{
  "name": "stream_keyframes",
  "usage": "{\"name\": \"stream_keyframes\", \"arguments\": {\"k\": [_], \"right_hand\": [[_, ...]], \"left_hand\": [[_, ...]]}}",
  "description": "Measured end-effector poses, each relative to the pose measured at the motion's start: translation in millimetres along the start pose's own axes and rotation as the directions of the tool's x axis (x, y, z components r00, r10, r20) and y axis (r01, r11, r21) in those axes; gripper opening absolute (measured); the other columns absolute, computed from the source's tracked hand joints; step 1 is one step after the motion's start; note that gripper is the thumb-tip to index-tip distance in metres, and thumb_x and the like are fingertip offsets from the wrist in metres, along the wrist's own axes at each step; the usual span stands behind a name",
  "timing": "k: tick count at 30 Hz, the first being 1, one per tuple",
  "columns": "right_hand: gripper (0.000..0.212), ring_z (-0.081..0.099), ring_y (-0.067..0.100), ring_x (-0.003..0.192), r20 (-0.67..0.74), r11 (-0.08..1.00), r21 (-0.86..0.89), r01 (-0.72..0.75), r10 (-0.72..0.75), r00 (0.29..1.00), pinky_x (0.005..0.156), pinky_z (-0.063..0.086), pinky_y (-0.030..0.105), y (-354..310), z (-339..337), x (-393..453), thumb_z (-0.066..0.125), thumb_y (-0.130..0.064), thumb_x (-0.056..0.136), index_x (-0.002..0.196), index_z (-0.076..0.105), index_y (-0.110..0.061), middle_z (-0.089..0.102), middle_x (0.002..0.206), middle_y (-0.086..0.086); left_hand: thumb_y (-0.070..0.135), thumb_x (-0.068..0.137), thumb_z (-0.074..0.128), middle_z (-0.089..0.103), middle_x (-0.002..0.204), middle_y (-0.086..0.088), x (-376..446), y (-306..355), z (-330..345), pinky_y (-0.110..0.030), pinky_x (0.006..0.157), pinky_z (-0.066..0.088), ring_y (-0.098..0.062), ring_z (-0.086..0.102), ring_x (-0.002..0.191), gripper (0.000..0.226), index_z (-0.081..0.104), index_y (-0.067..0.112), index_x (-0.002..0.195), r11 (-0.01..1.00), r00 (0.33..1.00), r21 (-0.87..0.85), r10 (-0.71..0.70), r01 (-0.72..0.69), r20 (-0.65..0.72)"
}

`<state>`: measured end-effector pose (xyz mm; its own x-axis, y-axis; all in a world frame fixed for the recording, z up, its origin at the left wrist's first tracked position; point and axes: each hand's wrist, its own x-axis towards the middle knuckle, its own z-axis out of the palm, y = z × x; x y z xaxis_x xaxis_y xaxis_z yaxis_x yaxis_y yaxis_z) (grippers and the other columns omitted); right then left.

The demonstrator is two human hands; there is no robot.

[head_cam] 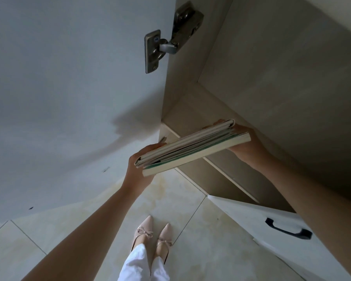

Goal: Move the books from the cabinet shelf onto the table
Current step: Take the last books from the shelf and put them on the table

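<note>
Hands are gripping a small stack of books [193, 148] from its two ends. The left hand [139, 169] is wrapping around the near, lower end, its fingers curling under the spines and its thumb lying out of sight. The right hand [245, 145] is cupping the far, upper end from beneath, with fingertips showing just past the top book's corner. Both hands are closed on the stack; neither is free.

The stack is hanging in the air, tilted, with the right end higher than the left. It is sitting just in front of the front edge of the cabinet shelf [227, 173], apart from the shelf board as far as can be seen. The books are uneven in size, and their edges are fanning slightly; a green cover is peeking between pale ones.

Around them, the open cabinet door [69, 98] is standing to the left, its hinge [164, 41] above the books. Lower right, a white drawer front with a dark handle [288, 230] is jutting out near the right forearm. Below, pale shoes are standing on the tiled floor [190, 199]. No table is showing in view.

Risk from here, as a judgement: the tilt and loose stacking could be letting a thin middle book slide out toward the left hand and drop to the floor. Turning away could also be knocking the stack against the door or the drawer front.
</note>
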<state>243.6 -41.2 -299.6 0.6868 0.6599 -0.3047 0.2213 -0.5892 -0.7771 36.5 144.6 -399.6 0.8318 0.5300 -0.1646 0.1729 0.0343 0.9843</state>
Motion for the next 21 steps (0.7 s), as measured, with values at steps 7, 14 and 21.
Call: {"name": "stream_keyframes", "arguments": {"k": [7, 14, 21], "right_hand": [[0.035, 0.059, -0.022, 0.088, 0.025, 0.996, -0.091, -0.003, 0.006, 1.0, 0.083, 0.047, 0.007, -2.2, 6.2, -52.8, 0.079, 0.002, 0.071, 0.102, 0.069, -0.012, 0.069, 0.104, -0.004], [0.033, 0.062, -0.011, 0.09, 0.091, 0.979, 0.115, -0.165, 0.155, 0.984, 0.082, 0.046, 0.007, -40.0, 17.3, -145.2, 0.071, -0.004, 0.082, 0.109, 0.06, -0.02, 0.067, 0.103, -0.012], [0.037, 0.062, 0.016, 0.102, 0.108, 0.954, 0.231, -0.19, 0.168, 0.98, 0.078, 0.048, 0.015, -81.8, 45.4, -200.9, 0.064, -0.026, 0.09, 0.124, 0.057, -0.016, 0.065, 0.116, 0.001]], "left_hand": [[0.013, 0.059, 0.09, 0.074, 0.107, 0.005, -43.1, 37.3, -17.2, -0.028, 0.087, 0.054, -0.013, 0.068, 0.103, 0.059, 0.068, 0.011, 0.113, 0.988, 0.988, 0.079, -0.136, 0.13, 0.075], [-0.012, 0.063, 0.081, 0.072, 0.107, 0.012, -116.5, 117.0, -35.7, -0.021, 0.081, 0.056, -0.008, 0.067, 0.103, 0.072, 0.054, 0.023, 0.121, 0.957, 0.951, -0.062, -0.271, 0.282, 0.146], [-0.008, 0.076, 0.071, 0.071, 0.103, 0.002, -200.8, 156.7, -43.6, -0.046, 0.078, 0.058, -0.018, 0.069, 0.09, 0.067, 0.038, 0.023, 0.125, 0.909, 0.916, -0.286, -0.361, 0.304, -0.176]]}}
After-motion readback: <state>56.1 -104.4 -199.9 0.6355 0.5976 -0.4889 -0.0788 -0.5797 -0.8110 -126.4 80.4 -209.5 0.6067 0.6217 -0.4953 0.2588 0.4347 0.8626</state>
